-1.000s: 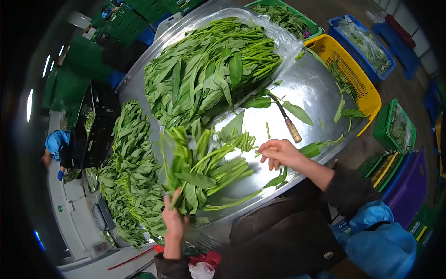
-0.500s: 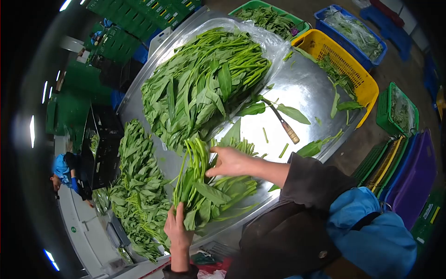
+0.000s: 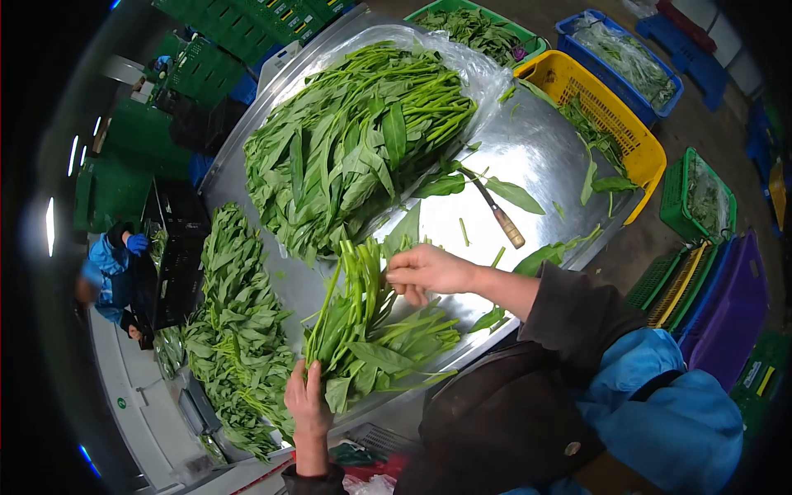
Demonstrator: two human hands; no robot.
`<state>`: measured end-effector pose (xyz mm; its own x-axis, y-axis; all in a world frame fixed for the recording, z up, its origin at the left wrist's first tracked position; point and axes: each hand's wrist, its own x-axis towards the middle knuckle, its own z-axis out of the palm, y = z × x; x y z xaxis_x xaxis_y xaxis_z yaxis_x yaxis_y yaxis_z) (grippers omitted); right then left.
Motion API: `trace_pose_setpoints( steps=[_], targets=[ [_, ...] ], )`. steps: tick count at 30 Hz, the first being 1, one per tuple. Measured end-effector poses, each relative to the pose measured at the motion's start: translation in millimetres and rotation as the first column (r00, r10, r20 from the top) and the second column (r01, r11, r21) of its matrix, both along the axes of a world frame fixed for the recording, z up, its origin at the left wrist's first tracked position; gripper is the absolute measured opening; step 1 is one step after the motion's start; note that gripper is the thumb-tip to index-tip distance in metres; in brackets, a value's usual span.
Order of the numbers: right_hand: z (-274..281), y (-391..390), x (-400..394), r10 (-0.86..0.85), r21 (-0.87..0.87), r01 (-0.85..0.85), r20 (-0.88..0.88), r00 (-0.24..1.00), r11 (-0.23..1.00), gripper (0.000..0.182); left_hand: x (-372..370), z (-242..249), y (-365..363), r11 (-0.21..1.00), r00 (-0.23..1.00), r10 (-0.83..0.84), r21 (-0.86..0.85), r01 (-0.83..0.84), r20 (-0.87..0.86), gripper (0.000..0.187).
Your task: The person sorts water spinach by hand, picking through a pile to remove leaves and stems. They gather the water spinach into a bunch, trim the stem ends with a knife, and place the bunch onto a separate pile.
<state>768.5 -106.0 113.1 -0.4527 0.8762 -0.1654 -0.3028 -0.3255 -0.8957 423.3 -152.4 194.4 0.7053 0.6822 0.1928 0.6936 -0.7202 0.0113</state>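
My left hand (image 3: 307,404) is closed round the leafy lower end of a small bunch of greens (image 3: 351,313), near the table's edge. The bunch's pale cut stems point up. My right hand (image 3: 425,271) is beside these stems, fingers curled in against a few of them; its fingertips are partly hidden. Loose greens (image 3: 412,334) lie under and beside the bunch. Above is a large heap of greens (image 3: 346,140) on clear plastic. A knife (image 3: 505,224) with a wooden handle lies on the metal table (image 3: 528,140) among scattered leaves and stem pieces.
A long row of greens (image 3: 235,322) lies at left. Beyond the table's right end are a yellow basket (image 3: 639,153), a blue crate (image 3: 672,103), green crates (image 3: 670,198) and stacked baskets (image 3: 726,305). A co-worker (image 3: 111,276) with a blue glove is by black crates (image 3: 177,256) at far left.
My right hand has moved slightly right and up, and its fingers have curled in from a wider spread. My left hand still holds the bunch. The co-worker's gloved hand has risen.
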Motion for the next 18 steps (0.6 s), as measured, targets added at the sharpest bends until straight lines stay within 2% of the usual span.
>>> trace_pose_setpoints(
  steps=[1, 3, 4, 5, 7, 8, 9, 10, 11, 12, 14, 15, 16, 17, 18],
  targets=[
    [-4, -1, 4, 0.025, -0.004, -0.025, -0.055, 0.998, 1.0, 0.025, 2, 0, 2, 0.999, 0.999, -0.022, 0.035, 0.023, -0.026, 0.061],
    [-6, -7, 9, 0.011, -0.018, -0.012, -0.047, 0.999, 1.0, 0.023, 8, 0, 1, 0.998, 0.999, -0.038, 0.051, 0.038, 0.004, 0.057],
    [-4, -7, 15, -0.193, -0.194, 0.156, -0.189, 0.963, 0.968, 0.022, 9, 0, 0, 0.998, 0.999, -0.046, 0.049, 0.045, 0.019, 0.057],
    [-3, -5, 24, -0.404, -0.383, 0.283, -0.286, 0.869, 0.879, 0.021, 10, 0, 0, 0.998, 0.998, -0.053, 0.048, 0.052, 0.034, 0.057],
    [-47, 22, 56, -0.781, -0.384, 0.692, -0.157, 0.604, 0.612, 0.022, 8, 3, 0, 0.998, 0.999, -0.038, 0.054, 0.038, -0.004, 0.057],
    [-39, 28, 88, -0.696, -0.236, 0.68, 0.022, 0.718, 0.694, 0.028, 6, 4, -3, 0.998, 0.999, -0.018, 0.054, 0.02, -0.042, 0.057],
    [-24, 28, 109, -0.596, -0.098, 0.624, 0.213, 0.774, 0.775, 0.033, 4, 7, -3, 0.999, 0.999, -0.01, 0.053, 0.012, -0.042, 0.057],
    [-18, 27, 107, -0.595, -0.098, 0.622, 0.211, 0.776, 0.777, 0.033, 4, 10, 1, 0.995, 0.994, -0.054, 0.076, 0.061, -0.097, 0.058],
    [-13, 26, 104, -0.596, 0.398, 0.448, 0.608, 0.524, 0.8, 0.04, 6, 12, 7, 0.989, 0.984, -0.094, 0.098, 0.109, -0.149, 0.059],
    [-6, 25, 102, -0.66, 0.662, -0.007, 0.748, 0.078, 0.75, 0.047, 8, 12, 11, 0.982, 0.977, -0.119, 0.125, 0.142, -0.176, 0.059],
    [50, 29, 85, -0.529, 0.633, -0.081, 0.705, 0.472, 0.77, 0.055, 19, 17, 16, 0.98, 0.969, -0.14, 0.111, 0.165, -0.206, 0.058],
    [66, 25, 68, -0.419, 0.581, -0.192, 0.742, 0.523, 0.791, 0.055, 23, 22, 18, 0.975, 0.953, -0.176, 0.091, 0.204, -0.248, 0.058],
    [75, 28, 50, -0.192, 0.337, -0.463, 0.923, 0.333, 0.819, 0.056, 28, 23, 19, 0.975, 0.944, -0.17, 0.093, 0.204, -0.284, 0.057],
    [97, 21, 36, 0.005, 0.091, -0.625, 0.989, 0.15, 0.775, 0.056, 33, 24, 21, 0.974, 0.944, -0.174, 0.093, 0.208, -0.281, 0.057],
    [92, 17, 29, 0.051, 0.059, -0.658, 0.988, 0.146, 0.751, 0.053, 38, 27, 23, 0.97, 0.932, -0.198, 0.079, 0.232, -0.303, 0.058]
  ],
)
